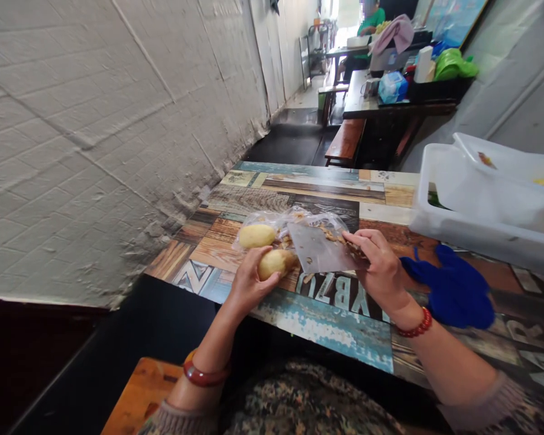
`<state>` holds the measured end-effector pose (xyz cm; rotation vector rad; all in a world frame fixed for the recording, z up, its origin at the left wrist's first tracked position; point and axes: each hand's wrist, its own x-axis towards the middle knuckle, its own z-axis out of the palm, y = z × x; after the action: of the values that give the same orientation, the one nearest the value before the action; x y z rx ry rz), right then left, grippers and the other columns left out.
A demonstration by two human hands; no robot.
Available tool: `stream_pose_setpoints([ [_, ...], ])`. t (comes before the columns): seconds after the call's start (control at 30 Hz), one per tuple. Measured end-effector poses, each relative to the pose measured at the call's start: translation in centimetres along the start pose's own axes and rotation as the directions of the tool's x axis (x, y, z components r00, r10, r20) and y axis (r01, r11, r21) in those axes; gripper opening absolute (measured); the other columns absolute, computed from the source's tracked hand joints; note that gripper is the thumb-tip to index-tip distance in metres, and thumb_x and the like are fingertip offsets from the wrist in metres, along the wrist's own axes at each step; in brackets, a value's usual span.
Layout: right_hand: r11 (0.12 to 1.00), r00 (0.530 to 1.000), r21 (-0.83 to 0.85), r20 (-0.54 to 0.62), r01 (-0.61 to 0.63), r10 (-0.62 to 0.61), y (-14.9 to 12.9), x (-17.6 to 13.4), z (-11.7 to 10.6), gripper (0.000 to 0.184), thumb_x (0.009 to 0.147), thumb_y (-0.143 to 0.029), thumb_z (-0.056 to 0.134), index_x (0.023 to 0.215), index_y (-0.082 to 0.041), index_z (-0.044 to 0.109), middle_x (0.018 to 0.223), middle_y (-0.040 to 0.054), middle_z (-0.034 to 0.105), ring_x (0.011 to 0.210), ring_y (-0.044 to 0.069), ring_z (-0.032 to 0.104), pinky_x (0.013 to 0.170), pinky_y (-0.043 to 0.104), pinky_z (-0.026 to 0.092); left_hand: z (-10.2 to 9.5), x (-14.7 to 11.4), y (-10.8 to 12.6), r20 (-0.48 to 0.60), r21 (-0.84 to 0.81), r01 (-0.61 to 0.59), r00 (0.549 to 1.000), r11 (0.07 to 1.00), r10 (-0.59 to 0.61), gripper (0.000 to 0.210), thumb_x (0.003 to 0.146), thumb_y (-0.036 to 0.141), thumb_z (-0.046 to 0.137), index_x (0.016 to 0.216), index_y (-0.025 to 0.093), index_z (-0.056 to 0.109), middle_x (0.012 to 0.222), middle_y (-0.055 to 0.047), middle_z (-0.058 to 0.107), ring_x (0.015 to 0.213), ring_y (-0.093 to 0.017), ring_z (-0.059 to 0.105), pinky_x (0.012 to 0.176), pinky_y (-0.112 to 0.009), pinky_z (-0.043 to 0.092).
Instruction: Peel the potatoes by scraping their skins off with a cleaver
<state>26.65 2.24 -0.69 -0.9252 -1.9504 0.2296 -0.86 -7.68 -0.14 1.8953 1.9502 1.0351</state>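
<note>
My left hand point(254, 281) is closed round a potato point(274, 264), pale where the skin is off and brown at its right end. In my right hand point(381, 266) is a cleaver, gripped at the handle, its broad flat blade point(324, 251) reaching left towards that potato. Bits of peel stick to the blade. Whether the edge touches the potato I cannot tell. Just beyond lies a peeled potato point(257, 235) on a clear plastic bag point(272, 219) with peel scraps. The cleaver's handle is mostly hidden by my fingers.
A blue glove point(462, 290) lies right of my right hand on the patterned table point(236, 199). Behind it stand white plastic tubs point(417, 211). A rough white wall point(118, 121) runs along the left. A person in green point(374, 21) sits beyond another table point(358, 99).
</note>
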Motion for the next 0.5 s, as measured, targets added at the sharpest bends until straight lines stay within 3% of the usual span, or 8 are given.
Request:
stream_pose_setpoints([
  [0.07,1.0,1.0,-0.003,0.009,-0.004,0.004,0.0,0.0,-0.1,0.029,0.097,-0.028,0.057,0.124,-0.025,0.069,0.108,0.009,0.066,0.096,0.021,0.067,0.08,0.033,0.06,-0.8,-0.3,-0.6,0.08,0.007,0.072,0.994,0.997,-0.073,0.053,0.078,0.031,0.072,0.126,0.013,0.058,0.124,-0.018,0.067,0.115,-0.029,0.065,0.102,-0.048,0.052],
  [0.17,1.0,1.0,-0.003,0.019,-0.006,0.006,-0.1,0.0,-0.2,0.028,0.097,-0.028,0.058,0.122,-0.024,0.07,0.108,0.0092,0.066,0.097,0.022,0.068,0.08,0.033,0.06,-1.7,-0.4,-1.1,0.175,0.005,0.082,0.981,0.997,-0.082,0.063,0.076,0.035,0.074,0.132,0.012,0.057,0.135,-0.021,0.064,0.125,-0.033,0.062,0.109,-0.051,0.048],
  [0.27,1.0,1.0,-0.005,0.02,0.0,0.0,-0.1,0.0,-0.2,0.027,0.098,-0.029,0.058,0.121,-0.023,0.07,0.108,0.0094,0.066,0.096,0.021,0.068,0.08,0.033,0.059,-1.7,-0.7,-1.0,0.13,-0.02,0.087,0.988,0.996,-0.083,0.065,0.073,0.036,0.077,0.129,0.008,0.06,0.131,-0.022,0.066,0.121,-0.034,0.063,0.108,-0.051,0.048],
  [0.33,1.0,1.0,-0.003,0.018,0.009,-0.009,-0.1,-0.1,-0.1,0.027,0.098,-0.029,0.059,0.122,-0.024,0.07,0.107,0.0091,0.066,0.096,0.021,0.068,0.08,0.033,0.06,-1.1,-0.9,-0.6,0.063,-0.127,0.163,0.986,0.978,-0.156,0.064,0.07,0.035,0.08,0.125,0.007,0.063,0.125,-0.021,0.067,0.117,-0.033,0.064,0.106,-0.051,0.047],
  [0.4,0.999,0.999,0.006,0.024,0.033,-0.033,-0.2,-0.2,0.0,0.028,0.097,-0.028,0.06,0.123,-0.024,0.069,0.108,0.009,0.066,0.095,0.021,0.068,0.079,0.033,0.06,-0.1,-0.9,0.2,0.082,-0.377,0.304,0.952,0.875,-0.295,0.066,0.067,0.034,0.083,0.125,0.011,0.063,0.123,-0.017,0.067,0.111,-0.03,0.064,0.1,-0.046,0.05],
  [0.5,0.994,0.993,0.032,0.048,0.106,-0.108,-0.6,-0.5,0.2,0.031,0.096,-0.024,0.06,0.127,-0.023,0.067,0.11,0.0097,0.066,0.097,0.021,0.069,0.079,0.033,0.06,1.3,-0.7,2.0,0.209,-0.737,0.422,0.885,0.528,-0.416,0.069,0.068,0.037,0.084,0.128,0.017,0.058,0.123,-0.012,0.068,0.103,-0.024,0.066,0.088,-0.036,0.055],
])
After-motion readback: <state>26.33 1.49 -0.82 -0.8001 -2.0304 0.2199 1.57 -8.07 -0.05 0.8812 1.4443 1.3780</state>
